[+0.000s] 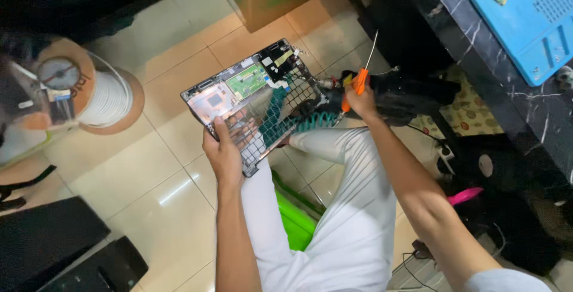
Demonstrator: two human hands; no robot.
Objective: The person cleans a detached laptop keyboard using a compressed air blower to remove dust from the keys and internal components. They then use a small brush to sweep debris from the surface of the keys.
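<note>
While the grey laptop palmrest frame with open key lattice [250, 98] is clamped by the closed left hand [224, 152], an orange-handled air-blower nozzle with teal coiled hose [356, 86] is gripped beyond its far edge by the right hand [361, 102], so cleaning is judged under way, calling next for steady aim.

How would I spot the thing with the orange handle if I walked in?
Start at the open laptop shell held above the tiled floor by the left hand. Just past its far right edge, the right hand grips an orange-handled tool. Its bright orange handle stands out among the dark things around it.
</note>
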